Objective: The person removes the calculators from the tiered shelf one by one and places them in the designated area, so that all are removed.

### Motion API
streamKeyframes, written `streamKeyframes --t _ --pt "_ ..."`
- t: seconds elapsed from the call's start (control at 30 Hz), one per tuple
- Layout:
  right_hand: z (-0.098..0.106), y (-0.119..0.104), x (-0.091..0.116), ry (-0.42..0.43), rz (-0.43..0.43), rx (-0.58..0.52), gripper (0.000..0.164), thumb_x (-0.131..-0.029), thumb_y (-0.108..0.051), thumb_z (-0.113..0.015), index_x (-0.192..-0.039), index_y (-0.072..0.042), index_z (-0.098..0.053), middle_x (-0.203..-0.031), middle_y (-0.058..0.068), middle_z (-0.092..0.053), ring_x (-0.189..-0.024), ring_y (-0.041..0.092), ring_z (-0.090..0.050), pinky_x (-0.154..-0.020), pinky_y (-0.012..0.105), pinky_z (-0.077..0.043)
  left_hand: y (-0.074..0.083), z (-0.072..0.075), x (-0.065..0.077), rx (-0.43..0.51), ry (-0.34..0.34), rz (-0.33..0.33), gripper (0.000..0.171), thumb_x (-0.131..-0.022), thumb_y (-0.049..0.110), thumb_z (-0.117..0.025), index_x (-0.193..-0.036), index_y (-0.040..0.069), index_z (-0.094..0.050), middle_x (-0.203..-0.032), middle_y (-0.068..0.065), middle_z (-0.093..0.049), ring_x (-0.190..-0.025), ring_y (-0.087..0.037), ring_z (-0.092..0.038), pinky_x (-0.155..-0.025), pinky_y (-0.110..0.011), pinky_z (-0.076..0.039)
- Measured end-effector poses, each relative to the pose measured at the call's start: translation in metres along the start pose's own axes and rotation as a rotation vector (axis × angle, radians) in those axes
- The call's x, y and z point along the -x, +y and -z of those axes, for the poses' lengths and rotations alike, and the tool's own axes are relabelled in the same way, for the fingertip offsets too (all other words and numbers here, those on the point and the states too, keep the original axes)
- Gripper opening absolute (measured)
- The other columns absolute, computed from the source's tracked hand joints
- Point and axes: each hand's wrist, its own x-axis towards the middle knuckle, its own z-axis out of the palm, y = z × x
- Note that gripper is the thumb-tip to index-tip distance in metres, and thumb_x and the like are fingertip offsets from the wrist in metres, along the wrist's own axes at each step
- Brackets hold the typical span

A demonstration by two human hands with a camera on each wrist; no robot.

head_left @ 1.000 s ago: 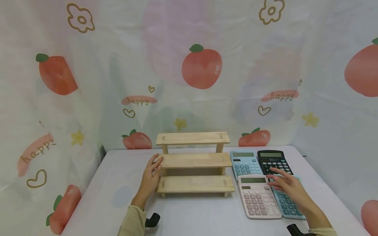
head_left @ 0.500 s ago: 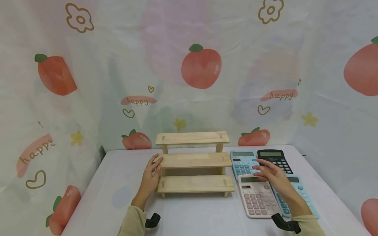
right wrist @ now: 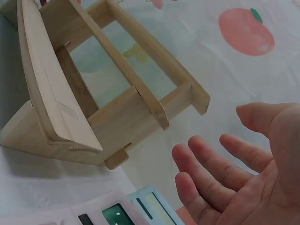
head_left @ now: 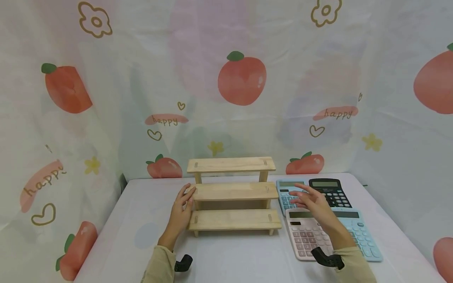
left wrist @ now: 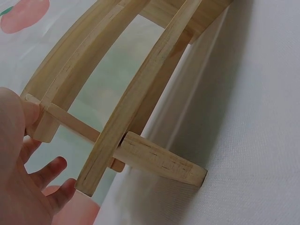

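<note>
A three-step wooden shelf (head_left: pixel 232 192) stands on the table; it shows close up as the shelf (left wrist: pixel 126 98) in the left wrist view and the shelf (right wrist: pixel 93 93) in the right wrist view. My left hand (head_left: pixel 182 208) rests against its left end with straight fingers (left wrist: pixel 47 173). My right hand (head_left: pixel 311 200) hovers open, fingers (right wrist: pixel 211 164) spread, above a pink calculator (head_left: pixel 306 236) and a light blue calculator (head_left: pixel 288 194). A black calculator (head_left: pixel 329 192) and a second blue calculator (head_left: pixel 361 234) lie to the right.
The white table (head_left: pixel 233 255) is walled in by a curtain printed with peaches (head_left: pixel 242 78) behind and on both sides. The calculators fill the table's right part. Black wrist straps (head_left: pixel 325 257) sit at both cuffs.
My right hand has moved left and away from me, from over the black and blue calculators to above the pink and light blue ones. The left hand has stayed on the shelf.
</note>
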Motion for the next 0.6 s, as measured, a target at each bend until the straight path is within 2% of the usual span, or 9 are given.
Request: streamKeyframes --t 0.17,0.4,0.6 --pt "-0.01 -0.005 -0.011 -0.001 -0.001 -0.014 0.05 -0.109 -0.025 -0.047 -0.149 0.003 -0.04 -0.116 -0.019 -0.07 -0.1 0.009 -0.073 -0.087 0.019 -0.056 -0.001 0.001 0.0 0.001 -0.001 0.007 0.039 -0.106 0.015 -0.051 -0.142 0.002 -0.057 -0.159 -0.017 -0.041 -0.129 -0.039 -0.053 -0.098 -0.061 -0.044" --pt "-0.026 -0.013 -0.026 -0.005 0.05 -0.038 0.047 -0.108 -0.021 -0.048 -0.148 0.003 -0.043 -0.115 -0.019 -0.07 -0.098 0.01 -0.073 -0.086 0.019 -0.056 -0.002 0.0 0.0 -0.015 0.007 0.002 0.039 -0.106 0.015 -0.051 -0.142 0.001 -0.057 -0.158 -0.018 -0.042 -0.129 -0.038 -0.054 -0.098 -0.062 -0.044" --pt "-0.04 -0.026 -0.037 0.014 0.093 -0.05 0.046 -0.107 -0.017 -0.05 -0.147 0.006 -0.044 -0.118 0.002 -0.073 -0.095 0.006 -0.072 -0.085 0.019 -0.056 0.001 0.001 -0.001 -0.028 0.004 0.006 0.039 -0.106 0.016 -0.05 -0.142 0.002 -0.057 -0.158 -0.016 -0.041 -0.129 -0.038 -0.053 -0.099 -0.062 -0.044"
